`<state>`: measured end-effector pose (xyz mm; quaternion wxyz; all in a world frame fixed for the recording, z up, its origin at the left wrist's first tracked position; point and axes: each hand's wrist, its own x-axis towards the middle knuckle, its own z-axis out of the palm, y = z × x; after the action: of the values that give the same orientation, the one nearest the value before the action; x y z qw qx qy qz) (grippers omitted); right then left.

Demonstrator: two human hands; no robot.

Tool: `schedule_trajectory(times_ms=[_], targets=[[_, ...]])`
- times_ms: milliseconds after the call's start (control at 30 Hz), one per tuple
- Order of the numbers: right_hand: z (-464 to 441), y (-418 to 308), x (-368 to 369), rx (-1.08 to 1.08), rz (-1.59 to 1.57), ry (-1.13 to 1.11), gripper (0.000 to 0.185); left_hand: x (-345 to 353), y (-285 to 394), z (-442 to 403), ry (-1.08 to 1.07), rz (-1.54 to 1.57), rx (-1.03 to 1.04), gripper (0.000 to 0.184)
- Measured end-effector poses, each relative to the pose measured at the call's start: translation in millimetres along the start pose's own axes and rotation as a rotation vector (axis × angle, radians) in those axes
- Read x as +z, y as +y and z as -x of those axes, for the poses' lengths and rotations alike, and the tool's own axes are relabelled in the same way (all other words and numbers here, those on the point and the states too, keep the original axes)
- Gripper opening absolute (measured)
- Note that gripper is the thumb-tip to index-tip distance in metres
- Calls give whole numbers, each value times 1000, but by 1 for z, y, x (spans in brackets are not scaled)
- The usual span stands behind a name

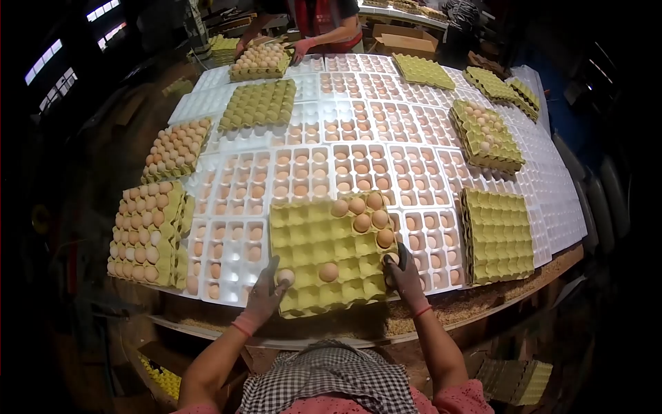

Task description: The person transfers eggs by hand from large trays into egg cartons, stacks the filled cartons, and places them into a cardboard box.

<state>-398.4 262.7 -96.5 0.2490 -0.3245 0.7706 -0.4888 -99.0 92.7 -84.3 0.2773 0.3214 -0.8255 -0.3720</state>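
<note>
A yellow-green pulp egg tray [307,238] is held between my two gloved hands above the near part of the table. My left hand [264,295] grips its left edge, with the thumb by an egg [285,277] in a corner cup. On the opposite edge my right hand [407,279] is closed, its thumb beside another egg [391,259]. Several eggs [362,222] cluster at the tray's far right corner, and a lone egg [329,272] sits nearer me. Most cups hold nothing. My fingers under the tray are hidden.
White plastic egg trays [300,172] with eggs cover much of the table. Full pulp trays [141,231] stand on the left; stacked pulp trays [498,238] and a partly filled one [485,134] are on the right. Across the table a person [321,27] touches a loaded tray [261,62].
</note>
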Motion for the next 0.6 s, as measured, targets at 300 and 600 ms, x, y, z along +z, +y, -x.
schedule_trajectory(times_ms=[300, 600], targets=[[-8, -49, 73, -966, 683, -351, 32, -27, 30, -22, -346, -727, 311, 60], [-66, -56, -40, -497, 657, -173, 35, -4, 41, -66, -34, 764, -375, 26]])
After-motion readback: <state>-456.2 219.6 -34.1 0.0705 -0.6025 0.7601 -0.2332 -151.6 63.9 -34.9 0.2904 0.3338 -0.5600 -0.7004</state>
